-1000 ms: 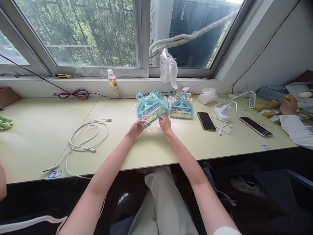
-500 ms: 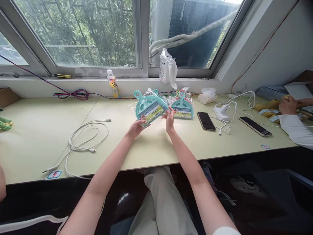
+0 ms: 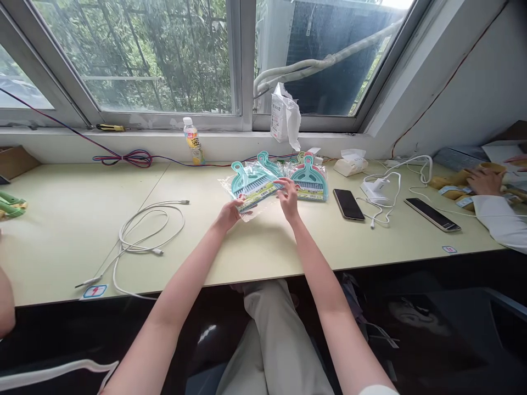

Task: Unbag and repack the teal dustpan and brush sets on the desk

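Turquoise dustpan-and-brush set (image 3: 256, 190), as I watch remotely, slants lengthwise over the table (image 3: 259, 252) from my left hand (image 3: 228, 216), pinched on its lower-left corner, up rightward to my equally near right hand (image 3: 289, 203), fingers half curled at its edge, hold unclear

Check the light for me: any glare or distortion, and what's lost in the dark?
Head view: daylight through the window, glints on the clear wrap of the packaged dustpan; head view: the space below the table falls near-black, while the left hand and right hand show clearly; head view: the window frame slants outward toward the top, suggesting wide-angle distortion.
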A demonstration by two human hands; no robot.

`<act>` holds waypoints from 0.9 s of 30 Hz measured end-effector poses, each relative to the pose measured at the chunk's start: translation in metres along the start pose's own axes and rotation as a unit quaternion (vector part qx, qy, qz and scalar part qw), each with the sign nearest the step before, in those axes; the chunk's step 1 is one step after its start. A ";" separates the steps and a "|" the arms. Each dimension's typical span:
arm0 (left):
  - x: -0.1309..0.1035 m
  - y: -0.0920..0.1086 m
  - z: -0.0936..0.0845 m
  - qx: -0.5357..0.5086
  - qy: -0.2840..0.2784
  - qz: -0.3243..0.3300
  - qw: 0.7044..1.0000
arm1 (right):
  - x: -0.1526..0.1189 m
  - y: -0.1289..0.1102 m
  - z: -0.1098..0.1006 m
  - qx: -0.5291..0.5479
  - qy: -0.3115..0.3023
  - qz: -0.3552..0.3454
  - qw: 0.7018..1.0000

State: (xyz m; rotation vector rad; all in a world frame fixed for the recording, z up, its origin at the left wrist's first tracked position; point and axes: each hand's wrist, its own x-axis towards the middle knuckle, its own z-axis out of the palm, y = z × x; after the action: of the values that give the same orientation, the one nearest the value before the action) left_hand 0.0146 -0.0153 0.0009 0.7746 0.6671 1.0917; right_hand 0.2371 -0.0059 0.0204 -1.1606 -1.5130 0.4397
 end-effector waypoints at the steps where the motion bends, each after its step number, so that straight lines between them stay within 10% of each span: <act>1: 0.000 0.001 0.000 0.003 0.002 -0.001 1.000 | 0.001 0.000 -0.003 0.000 -0.018 -0.010 1.000; 7: 0.000 0.006 -0.002 0.008 0.042 -0.004 0.999 | 0.007 0.014 -0.012 0.051 -0.136 -0.004 0.989; 19: 0.002 0.009 -0.010 0.017 0.046 -0.024 0.999 | 0.011 0.029 -0.010 0.006 -0.086 0.016 0.996; 27: -0.006 0.019 -0.012 0.055 -0.059 -0.080 0.993 | 0.007 0.030 -0.002 -0.118 -0.047 0.018 0.992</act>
State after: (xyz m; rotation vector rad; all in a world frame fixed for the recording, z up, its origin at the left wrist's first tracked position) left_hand -0.0069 -0.0136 0.0105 0.8589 0.6818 0.8613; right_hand 0.2526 0.0129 0.0014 -1.3689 -1.6607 0.3517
